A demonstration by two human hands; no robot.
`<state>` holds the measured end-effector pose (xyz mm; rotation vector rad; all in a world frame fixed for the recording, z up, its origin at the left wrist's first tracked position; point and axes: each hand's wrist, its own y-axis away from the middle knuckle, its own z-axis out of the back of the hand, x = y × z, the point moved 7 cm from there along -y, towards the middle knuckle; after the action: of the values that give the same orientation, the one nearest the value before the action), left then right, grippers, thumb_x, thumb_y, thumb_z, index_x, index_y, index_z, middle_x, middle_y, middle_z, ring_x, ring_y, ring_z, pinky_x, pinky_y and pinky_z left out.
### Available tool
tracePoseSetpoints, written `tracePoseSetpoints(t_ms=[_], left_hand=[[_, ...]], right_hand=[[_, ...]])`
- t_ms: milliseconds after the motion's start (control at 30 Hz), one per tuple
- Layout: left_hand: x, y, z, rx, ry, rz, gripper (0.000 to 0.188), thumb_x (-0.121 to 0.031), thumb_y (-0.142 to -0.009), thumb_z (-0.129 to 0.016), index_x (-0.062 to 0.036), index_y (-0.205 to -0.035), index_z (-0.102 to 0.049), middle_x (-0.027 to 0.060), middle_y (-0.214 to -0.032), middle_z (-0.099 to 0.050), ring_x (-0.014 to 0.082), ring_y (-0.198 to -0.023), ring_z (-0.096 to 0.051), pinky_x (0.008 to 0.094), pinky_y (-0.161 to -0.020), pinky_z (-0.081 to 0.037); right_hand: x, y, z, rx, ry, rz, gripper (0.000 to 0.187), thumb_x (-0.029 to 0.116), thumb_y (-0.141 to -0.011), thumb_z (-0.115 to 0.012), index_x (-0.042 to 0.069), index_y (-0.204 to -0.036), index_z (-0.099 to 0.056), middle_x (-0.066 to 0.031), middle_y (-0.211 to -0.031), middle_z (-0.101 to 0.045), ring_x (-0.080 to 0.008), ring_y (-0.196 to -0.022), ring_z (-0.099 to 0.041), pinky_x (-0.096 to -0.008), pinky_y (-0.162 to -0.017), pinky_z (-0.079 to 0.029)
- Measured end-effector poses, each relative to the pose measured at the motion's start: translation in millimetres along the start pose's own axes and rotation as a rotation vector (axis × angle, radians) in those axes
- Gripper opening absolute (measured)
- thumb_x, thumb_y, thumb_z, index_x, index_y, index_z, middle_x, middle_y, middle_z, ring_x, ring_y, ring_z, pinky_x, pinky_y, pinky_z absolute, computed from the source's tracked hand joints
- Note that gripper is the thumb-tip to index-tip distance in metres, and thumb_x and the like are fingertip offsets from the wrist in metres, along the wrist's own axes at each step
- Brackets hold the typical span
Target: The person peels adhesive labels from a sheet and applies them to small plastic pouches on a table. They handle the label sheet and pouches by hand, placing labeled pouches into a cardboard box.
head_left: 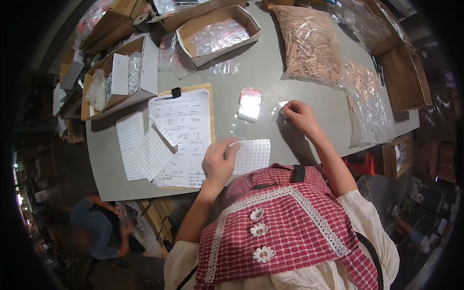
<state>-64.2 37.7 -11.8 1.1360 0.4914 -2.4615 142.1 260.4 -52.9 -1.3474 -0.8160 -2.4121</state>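
White sheet (253,157), at the tabletop's (224,96) near edge: the left hand (220,162) lies at its left side, probably to steady it; whether it pinches, I cannot tell. Rows of tiny marks cover the sheet. Farther right, the right hand (298,116) pinches a small clear plastic piece (277,110), likely to control its limpness.

We see a plain grey surface (223,89) above a dim, dark floor (63,176), with small bright spots of light (20,199) showing through the gloom at far left.
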Motion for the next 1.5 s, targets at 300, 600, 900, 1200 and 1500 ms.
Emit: tracePoseSetpoints(t_ms=[300, 600, 900, 1200, 1500], left_hand=[[-1, -5, -4, -0.049, -0.085, -0.289, 0.011, -0.009, -0.086, -0.077, -0.0062, -0.096, -0.075, 0.0032, -0.110, -0.077, 0.0223, -0.112, -0.068, 0.0408, -0.104, -0.042], [-3, -3, -3, -0.051, -0.142, -0.338, 0.007, -0.012, -0.087, -0.076, -0.0070, -0.092, -0.074, 0.0009, -0.095, -0.076, 0.0200, -0.107, -0.070, 0.0455, -0.108, -0.039], [-7, -2, 5, -0.033, 0.021, -0.312, 0.005, -0.009, -0.086, -0.077, -0.0070, -0.089, -0.074, 0.0033, -0.094, -0.077, 0.0196, -0.097, -0.072, 0.0429, -0.103, -0.045], [-15, 0, 11, -0.023, 0.116, -0.401, 0.005, -0.003, -0.085, -0.076, -0.0030, -0.088, -0.073, 0.0078, -0.093, -0.078, 0.0233, -0.084, -0.072, 0.0399, -0.088, -0.054], [-4, -9, 4, 0.002, 0.170, -0.255, 0.004, -0.003, -0.086, -0.075, -0.0020, -0.090, -0.074, 0.0104, -0.093, -0.077, 0.0282, -0.082, -0.071, 0.0380, -0.082, -0.055]], right_hand=[[61, 17, -6, -0.158, 0.594, 0.256, 0.023, 0.018, -0.090, -0.067, 0.003, -0.106, -0.063, -0.0171, -0.093, -0.070, -0.0347, -0.080, -0.068, -0.0412, -0.072, -0.053], [91, 24, -118, 0.255, 0.312, 0.592, 0.025, 0.014, -0.088, -0.069, 0.003, -0.108, -0.059, -0.0179, -0.090, -0.068, -0.0342, -0.083, -0.070, -0.0434, -0.072, -0.054], [106, 32, -124, 0.185, 0.750, 0.721, 0.032, 0.014, -0.078, -0.072, 0.011, -0.109, -0.064, -0.0098, -0.104, -0.062, -0.0298, -0.099, -0.066, -0.0407, -0.073, -0.056], [83, 34, -40, -0.054, 0.411, 0.680, 0.020, 0.005, -0.079, -0.070, 0.003, -0.098, -0.064, -0.0155, -0.115, -0.060, -0.0376, -0.110, -0.056, -0.0452, -0.095, -0.046], [29, 12, 0, -0.213, 0.590, 0.513, 0.026, 0.013, -0.082, -0.076, 0.007, -0.105, -0.063, -0.0117, -0.124, -0.059, -0.0383, -0.120, -0.050, -0.0511, -0.100, -0.041]])
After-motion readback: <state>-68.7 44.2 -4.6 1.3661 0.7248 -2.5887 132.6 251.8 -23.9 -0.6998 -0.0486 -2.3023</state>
